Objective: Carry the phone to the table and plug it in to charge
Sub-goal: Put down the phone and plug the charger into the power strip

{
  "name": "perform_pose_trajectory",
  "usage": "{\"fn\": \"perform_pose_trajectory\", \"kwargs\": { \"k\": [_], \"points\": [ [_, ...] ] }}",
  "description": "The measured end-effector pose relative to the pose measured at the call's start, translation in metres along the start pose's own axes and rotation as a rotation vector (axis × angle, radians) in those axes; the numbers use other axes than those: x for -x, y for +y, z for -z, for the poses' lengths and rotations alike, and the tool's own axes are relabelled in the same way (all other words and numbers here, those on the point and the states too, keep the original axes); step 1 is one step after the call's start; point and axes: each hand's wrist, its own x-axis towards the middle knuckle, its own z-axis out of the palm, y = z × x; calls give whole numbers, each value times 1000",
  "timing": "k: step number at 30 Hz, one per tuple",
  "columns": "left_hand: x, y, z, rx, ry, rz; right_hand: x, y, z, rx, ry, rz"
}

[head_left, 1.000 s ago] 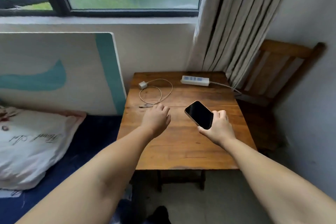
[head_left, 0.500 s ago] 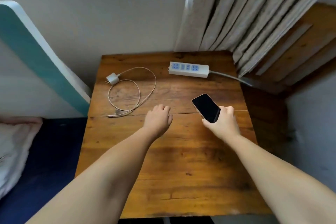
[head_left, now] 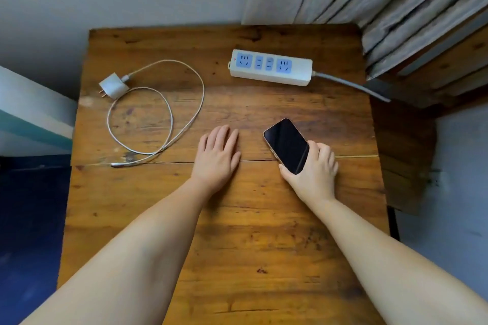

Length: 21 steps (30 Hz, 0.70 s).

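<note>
From the head view, your right hand point(head_left: 313, 171) has its grip closed around the phone's point(head_left: 286, 145) near end, low over the desk point(head_left: 264, 232). Your left hand point(head_left: 217, 157) is flat, empty, and nearer the cable tip point(head_left: 117, 165) at nine o'clock, nothing between. The charger plug point(head_left: 112, 85) sits at ten o'clock, the power strip point(head_left: 270, 67) at twelve.

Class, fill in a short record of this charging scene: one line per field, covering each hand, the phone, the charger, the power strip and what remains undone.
Surface: wooden table
Right hand: grips the phone, screen dark and facing up
Left hand: empty, palm down, fingers extended over the table
Charger plug: lying far left, not in any socket
Cable: looped loosely, free end near the left hand, not in the phone
Power strip: far side, all sockets empty
Undone: plug into strip, cable into phone
</note>
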Motion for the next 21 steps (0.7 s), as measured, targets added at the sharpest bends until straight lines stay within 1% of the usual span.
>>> {"fn": "perform_pose_trajectory", "kwargs": {
  "k": [7,11,13,16,18,19,21],
  "points": [
    [7,-4,-16,35,58,-18,6,6,-10,82,43,29],
    [7,-4,-16,37,19,-5,6,5,-8,126,-12,33],
    [7,-3,-14,44,-7,-6,2,1,-3,101,-29,-7],
    [7,-8,-4,109,-34,-56,-17,-31,7,-34,16,-66],
    [11,-19,7,224,-22,-98,-36,-64,10,-112,58,-29],
    [15,-28,13,293,11,-76,-44,-84,9,-135,65,15],
    [28,-54,25,381,123,81,-58,-130,2,-163,38,140]
  ]
}}
